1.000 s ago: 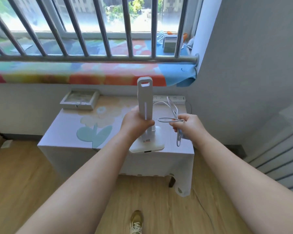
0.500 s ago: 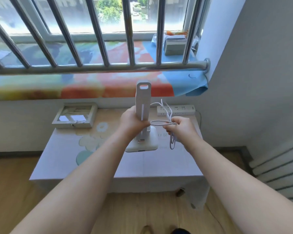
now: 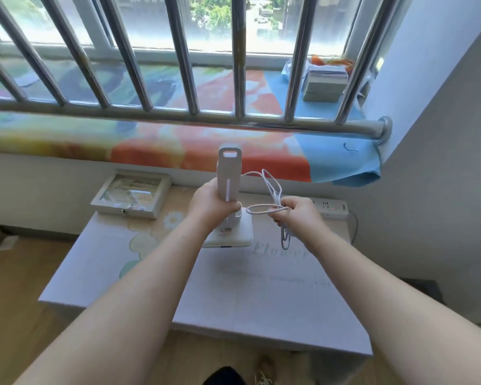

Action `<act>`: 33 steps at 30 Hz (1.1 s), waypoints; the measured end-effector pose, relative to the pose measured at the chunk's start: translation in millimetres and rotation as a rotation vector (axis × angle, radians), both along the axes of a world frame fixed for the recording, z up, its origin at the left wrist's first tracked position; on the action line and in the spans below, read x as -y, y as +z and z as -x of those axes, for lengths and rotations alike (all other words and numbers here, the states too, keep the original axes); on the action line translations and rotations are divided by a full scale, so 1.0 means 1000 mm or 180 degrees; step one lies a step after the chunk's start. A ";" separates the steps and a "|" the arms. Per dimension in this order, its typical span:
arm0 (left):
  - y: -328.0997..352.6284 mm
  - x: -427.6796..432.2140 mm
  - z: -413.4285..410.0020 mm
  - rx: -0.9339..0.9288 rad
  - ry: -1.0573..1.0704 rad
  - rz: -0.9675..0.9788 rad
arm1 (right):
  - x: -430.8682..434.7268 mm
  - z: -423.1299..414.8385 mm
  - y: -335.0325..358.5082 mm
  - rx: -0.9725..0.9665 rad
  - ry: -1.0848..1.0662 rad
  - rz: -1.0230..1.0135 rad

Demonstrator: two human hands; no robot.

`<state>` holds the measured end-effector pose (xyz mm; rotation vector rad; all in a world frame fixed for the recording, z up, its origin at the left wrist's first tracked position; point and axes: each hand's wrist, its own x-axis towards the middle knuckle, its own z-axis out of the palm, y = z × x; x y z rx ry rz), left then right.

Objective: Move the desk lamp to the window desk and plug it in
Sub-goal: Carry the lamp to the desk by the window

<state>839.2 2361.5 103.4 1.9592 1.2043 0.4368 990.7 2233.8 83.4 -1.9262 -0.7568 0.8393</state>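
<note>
Gripping the desk lamp [image 3: 229, 173], my left hand [image 3: 208, 204] holds it upright over the desk [image 3: 261, 301], toward the far edge. My right hand [image 3: 297, 215] clutches the looped cable [image 3: 272, 187]

Bench [image 3: 261, 301]: lower centre of frame, below window sill [image 3: 222, 87].
Glass-lidded box [image 3: 131, 194]: bench, rear left.
Power strip [image 3: 331, 208]: bench, rear right, by the wall.
Desk lamp [image 3: 228, 179]: upright, frame centre, in left hand [image 3: 210, 207].
Cable [image 3: 272, 190]: right of lamp, in right hand [image 3: 295, 215].
Stacked boxes [image 3: 325, 84]: sill, upper right, behind bars [image 3: 180, 51].
</note>
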 end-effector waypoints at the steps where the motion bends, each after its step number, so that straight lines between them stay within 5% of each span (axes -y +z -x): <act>1: -0.001 -0.004 0.000 0.0001 0.0016 0.0024 | -0.004 -0.002 0.000 0.0010 0.0014 0.0012; 33: -0.055 -0.136 -0.011 -0.0125 -0.0307 0.0762 | -0.092 0.004 -0.036 -0.0330 -0.0414 0.0978</act>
